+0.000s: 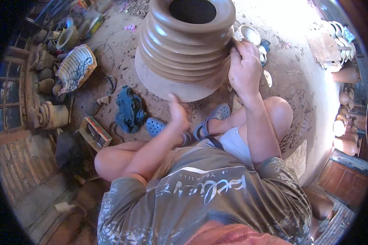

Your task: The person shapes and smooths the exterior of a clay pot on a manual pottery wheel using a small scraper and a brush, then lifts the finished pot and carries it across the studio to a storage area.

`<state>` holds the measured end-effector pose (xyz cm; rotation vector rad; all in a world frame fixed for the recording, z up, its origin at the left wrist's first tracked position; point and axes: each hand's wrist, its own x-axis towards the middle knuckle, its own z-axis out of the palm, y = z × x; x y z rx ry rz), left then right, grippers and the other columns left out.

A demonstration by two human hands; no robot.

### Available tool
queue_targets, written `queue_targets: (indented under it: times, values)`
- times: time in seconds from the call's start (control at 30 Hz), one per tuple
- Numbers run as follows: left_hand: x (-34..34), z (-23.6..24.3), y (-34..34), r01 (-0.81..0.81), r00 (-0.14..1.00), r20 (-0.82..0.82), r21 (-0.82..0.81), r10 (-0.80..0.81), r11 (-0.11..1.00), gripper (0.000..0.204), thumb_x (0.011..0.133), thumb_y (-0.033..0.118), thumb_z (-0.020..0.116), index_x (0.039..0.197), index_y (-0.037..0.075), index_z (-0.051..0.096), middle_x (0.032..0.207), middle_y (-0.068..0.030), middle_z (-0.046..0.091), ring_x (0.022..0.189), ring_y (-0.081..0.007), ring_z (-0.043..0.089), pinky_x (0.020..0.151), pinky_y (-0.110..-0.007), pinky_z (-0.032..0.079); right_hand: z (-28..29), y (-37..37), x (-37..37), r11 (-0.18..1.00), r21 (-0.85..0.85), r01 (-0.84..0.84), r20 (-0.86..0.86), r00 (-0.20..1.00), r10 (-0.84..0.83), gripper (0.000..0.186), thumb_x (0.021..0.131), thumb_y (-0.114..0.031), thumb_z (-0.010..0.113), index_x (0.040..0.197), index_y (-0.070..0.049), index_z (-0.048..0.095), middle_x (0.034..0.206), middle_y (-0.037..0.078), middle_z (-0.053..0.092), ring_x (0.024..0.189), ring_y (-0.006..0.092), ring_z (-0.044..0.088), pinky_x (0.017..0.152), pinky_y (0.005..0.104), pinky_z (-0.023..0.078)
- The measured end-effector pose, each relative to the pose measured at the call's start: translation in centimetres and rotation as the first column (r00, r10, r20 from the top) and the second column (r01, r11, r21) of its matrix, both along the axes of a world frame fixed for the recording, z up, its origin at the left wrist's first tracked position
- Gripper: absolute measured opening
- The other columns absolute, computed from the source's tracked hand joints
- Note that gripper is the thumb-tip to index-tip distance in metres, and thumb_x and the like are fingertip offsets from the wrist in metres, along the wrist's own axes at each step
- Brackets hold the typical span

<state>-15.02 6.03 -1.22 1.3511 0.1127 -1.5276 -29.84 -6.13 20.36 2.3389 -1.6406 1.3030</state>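
Large clay pot [182, 53] at 12 o'clock, upright on a round pale disc [184, 92]. The pot is brown, with a thick rolled rim about a dark mouth and a wall of stacked horizontal ridges; wet-looking highlights lie along its left side. The disc extends beyond the pot's base, most widely toward 6 o'clock.

The right hand [245, 67] is at the pot's 3 o'clock side, close against the ridged wall, wrist bent, back of the hand turned up. Its fingers are curled toward the clay; their tips are largely hidden, so whether they grip anything cannot be told. The left hand [177, 114] lies near the centre of view, at the disc's 6 o'clock edge. It is slightly blurred, with the thumb raised and the fingers loosely extended, grasping nothing visible; contact with the disc cannot be judged.

The person sits at 6 o'clock in a dark printed shirt [225, 204], knees spread to either side. Two blue-grey sandals [221, 111] are worn on the feet, just below the disc. A crumpled blue-green cloth [129, 110] lies on the ground between 9 and 10 o'clock. Farther out, a pale ribbed basket [70, 63] holding tangled strands is at 10 o'clock, and an open box [101, 130] with dark contents near 9 o'clock. A round bowl [248, 34] stands at 1 o'clock, beyond the right hand.
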Motion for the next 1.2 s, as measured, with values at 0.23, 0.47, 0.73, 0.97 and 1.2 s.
queue_targets:
  times: [0.23, 0.47, 0.73, 0.97, 1.2]
  values:
    - [3.1, -0.1, -2.5, -0.216, 0.959, 0.154, -0.138, 0.236, 0.967, 0.070, 0.107, 0.065, 0.030, 0.148, 0.010, 0.045, 0.136, -0.0108, 0.057, 0.108, -0.0228, 0.060, 0.086, -0.043, 0.051, 1.0, 0.5, -0.3, 0.993, 0.113, -0.028, 0.034, 0.999, 0.025, 0.024, 0.096, -0.010, 0.062, 0.115, 0.000, 0.074, 0.108, 0.017, 0.071, 0.112, 0.0370, 0.063, 0.101, 0.0430, 0.049]
    - [1.1, -3.0, 0.5, -0.153, 0.981, 0.098, -0.112, 0.164, 0.982, 0.080, 0.103, 0.072, 0.034, 0.157, 0.012, 0.038, 0.146, -0.0107, 0.056, 0.120, -0.0278, 0.058, 0.098, -0.044, 0.046, 1.3, -3.3, -0.3, 0.996, 0.031, -0.086, 0.060, 0.995, 0.084, 0.025, 0.097, -0.012, 0.058, 0.115, -0.002, 0.074, 0.108, 0.017, 0.072, 0.107, 0.0361, 0.065, 0.098, 0.0431, 0.049]
    - [-0.1, -2.3, -0.1, -0.197, 0.932, 0.290, -0.104, 0.219, 0.975, 0.076, 0.106, 0.067, 0.030, 0.156, 0.011, 0.039, 0.146, -0.0127, 0.055, 0.121, -0.0272, 0.058, 0.096, -0.043, 0.049, 1.7, -2.0, 1.1, 0.997, 0.013, -0.079, 0.024, 0.997, 0.079, 0.025, 0.096, -0.012, 0.060, 0.114, -0.001, 0.074, 0.106, 0.016, 0.072, 0.105, 0.0365, 0.065, 0.096, 0.0432, 0.049]
    - [4.5, 2.5, -1.9, -0.165, 0.983, -0.111, -0.187, 0.146, 0.968, 0.080, 0.105, 0.068, 0.032, 0.158, 0.007, 0.034, 0.151, -0.0193, 0.049, 0.131, -0.0305, 0.051, 0.108, -0.045, 0.041, 1.9, -0.7, 0.8, 0.999, -0.008, -0.050, 0.015, 0.999, 0.050, 0.024, 0.096, -0.010, 0.060, 0.112, 0.000, 0.074, 0.104, 0.017, 0.071, 0.103, 0.0371, 0.065, 0.095, 0.0433, 0.049]
    - [-1.4, -0.6, 1.4, 0.041, 0.979, 0.199, -0.025, -0.035, 0.999, 0.081, 0.104, 0.061, 0.048, 0.156, 0.004, 0.023, 0.121, -0.0084, 0.057, 0.095, -0.0193, 0.059, 0.078, -0.040, 0.054, 2.2, -0.5, 1.5, 1.000, -0.003, -0.028, 0.030, 0.999, 0.028, 0.023, 0.097, -0.011, 0.059, 0.112, -0.002, 0.074, 0.102, 0.017, 0.070, 0.100, 0.0367, 0.065, 0.092, 0.0426, 0.051]
